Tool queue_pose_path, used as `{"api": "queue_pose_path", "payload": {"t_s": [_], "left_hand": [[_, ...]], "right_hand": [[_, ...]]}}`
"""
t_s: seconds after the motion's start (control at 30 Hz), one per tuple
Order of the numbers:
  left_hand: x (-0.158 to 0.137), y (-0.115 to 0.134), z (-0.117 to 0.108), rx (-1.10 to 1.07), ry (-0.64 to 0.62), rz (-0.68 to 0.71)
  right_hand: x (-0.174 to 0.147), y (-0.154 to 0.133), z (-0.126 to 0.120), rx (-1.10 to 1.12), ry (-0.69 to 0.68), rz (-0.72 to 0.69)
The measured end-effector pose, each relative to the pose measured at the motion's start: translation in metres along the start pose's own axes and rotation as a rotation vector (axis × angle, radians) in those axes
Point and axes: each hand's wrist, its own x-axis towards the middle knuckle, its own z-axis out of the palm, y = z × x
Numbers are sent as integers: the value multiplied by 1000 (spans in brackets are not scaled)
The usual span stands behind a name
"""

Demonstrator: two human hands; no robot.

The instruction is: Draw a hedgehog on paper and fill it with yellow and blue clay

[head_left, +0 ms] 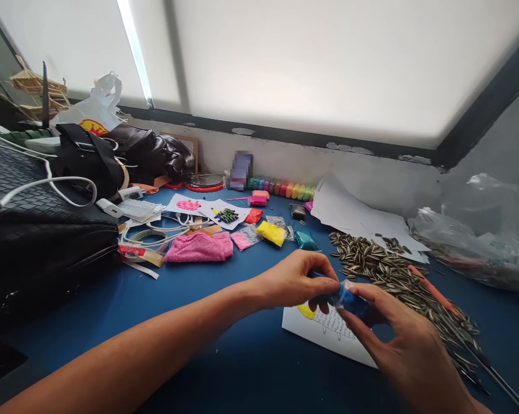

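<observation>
A small blue packet of what looks like modelling clay [353,303], wrapped in clear plastic, is held between both hands. My left hand [300,279] pinches its left side, fingers curled over it. Thumb and fingers of my right hand [400,328] grip the packet's right side. Below the hands lies a white sheet [306,336] with a line drawing, partly coloured yellow and partly hidden by the hands. A pile of striped sunflower seeds [371,259] spreads beside and behind my right hand. An orange stick-like tool [434,292] rests on the seeds.
Clay packets in yellow [271,233], teal [305,240] and red [254,215] lie beyond my hands. A pink cloth [199,247] sits left of them, near white cables. White paper [350,207] stands at the back. A black bag [39,247] fills the left edge; a plastic bag [479,230] is right.
</observation>
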Motion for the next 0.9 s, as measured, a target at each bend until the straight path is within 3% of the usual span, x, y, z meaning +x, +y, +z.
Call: {"api": "queue_pose_path", "payload": {"t_s": [0.13,0.3,0.5,0.6,0.7,0.77,0.9], "left_hand": [[1,-6,5,1,6,6],[2,-11,11,35,63,-11],[-3,-1,7,128,11,34],[-2,-3,1,66,-63,-7],[1,-7,-3,30,-108,5],[2,-9,-3,57,-74,22],[-1,-10,3,174,11,-5]], "right_hand": [[-1,2,1,0,11,-68],[6,-3,1,64,-65,-25],[7,-7,-1,32,-76,29],[4,-4,-4,68,-140,80],[2,2,-4,103,-95,121],[1,4,-2,134,-55,125],[2,2,3,178,-110,104]]}}
